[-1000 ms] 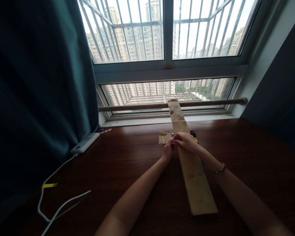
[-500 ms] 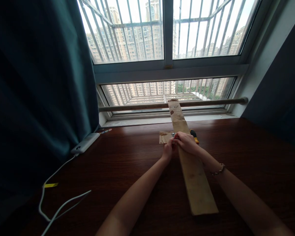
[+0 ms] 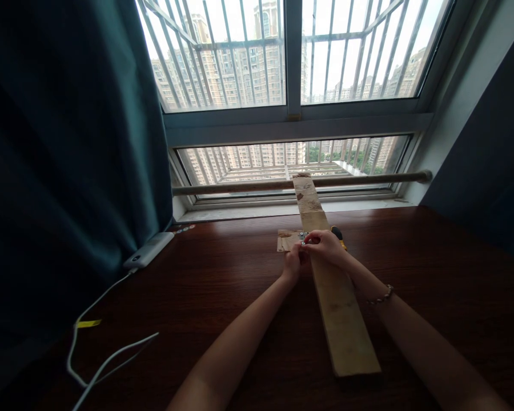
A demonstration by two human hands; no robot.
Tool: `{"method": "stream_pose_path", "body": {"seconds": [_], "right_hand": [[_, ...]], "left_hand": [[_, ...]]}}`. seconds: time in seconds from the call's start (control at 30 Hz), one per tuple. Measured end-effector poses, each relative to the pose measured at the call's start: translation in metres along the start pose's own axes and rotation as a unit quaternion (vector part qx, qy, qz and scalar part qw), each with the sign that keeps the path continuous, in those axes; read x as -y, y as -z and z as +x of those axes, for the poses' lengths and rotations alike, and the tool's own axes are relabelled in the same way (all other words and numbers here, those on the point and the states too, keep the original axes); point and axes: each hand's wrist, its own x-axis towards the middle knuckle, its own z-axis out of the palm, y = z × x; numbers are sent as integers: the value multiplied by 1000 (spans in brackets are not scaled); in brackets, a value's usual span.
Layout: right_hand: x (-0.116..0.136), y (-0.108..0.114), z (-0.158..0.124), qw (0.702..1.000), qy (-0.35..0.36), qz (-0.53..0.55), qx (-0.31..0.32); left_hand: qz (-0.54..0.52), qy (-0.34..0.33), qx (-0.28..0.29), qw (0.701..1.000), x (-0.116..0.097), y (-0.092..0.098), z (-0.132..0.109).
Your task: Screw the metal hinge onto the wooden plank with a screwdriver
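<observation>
A long wooden board [image 3: 345,319] lies lengthwise in front of me, its far end reaching the rail by the window. A short wooden piece [image 3: 286,241] sticks out from its left side. Small silver metal hardware [image 3: 302,234] shows where the two meet. My right hand [image 3: 326,246] rests over the board, thumb and fingers pinched beside a tiny silver part [image 3: 303,243]. My left hand [image 3: 292,264] is closed just below the short piece, its fingertips close to the right ones. What the left fingers hold is hidden.
A black and yellow tool handle [image 3: 338,237] lies right of the board, partly behind my right hand. A white power strip [image 3: 149,250] with a white cable [image 3: 75,348] sits on the dark table [image 3: 223,274] at left, by the curtain [image 3: 124,114]. A rail [image 3: 240,186] crosses the window.
My right fingers have shifted slightly, and more of the silver hardware shows at their tips. The boards and my left hand stay nearly in place.
</observation>
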Motion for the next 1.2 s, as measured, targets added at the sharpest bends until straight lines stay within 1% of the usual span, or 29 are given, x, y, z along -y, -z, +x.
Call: {"method": "stream_pose_path", "body": {"seconds": [0.17,0.37,0.53,0.6,0.7,0.8,0.9,1.0,1.03,1.07,1.1,1.17,1.2], "right_hand": [[2,-3,-1,998,-40,37,1],[1,-9,-2,994,-76,72,-20],[-1,-12,-1,985,-97,143,-29],[0,-10,0,972,-107,206,-28],[4,-3,2,938,-118,325,-26],[6,5,4,903,-141,400,-65],[5,8,6,884,-155,430,-99],[3,8,7,889,-154,416,-115],[2,7,8,897,-150,400,-116],[1,7,9,912,-141,367,-112],[0,6,11,935,-128,315,-101],[-1,4,14,976,-95,184,-72],[-1,3,16,987,-81,122,-59]], "left_hand": [[16,-4,-2,1000,-3,-1,-1],[16,1,5,1000,2,-1,3],[8,5,-1,1000,3,-2,3],[6,13,-7,1000,2,-3,2],[-4,30,-25,999,0,-3,1],[-25,40,-33,998,-1,-4,0],[-18,44,-36,998,-2,-4,0],[-11,47,-36,998,-1,-3,0],[-8,46,-37,998,-1,-3,0],[-4,43,-37,998,-1,-3,0],[2,39,-36,999,-2,-3,0],[3,32,-36,999,-2,-3,0],[-1,29,-36,999,-3,-3,0]]}}
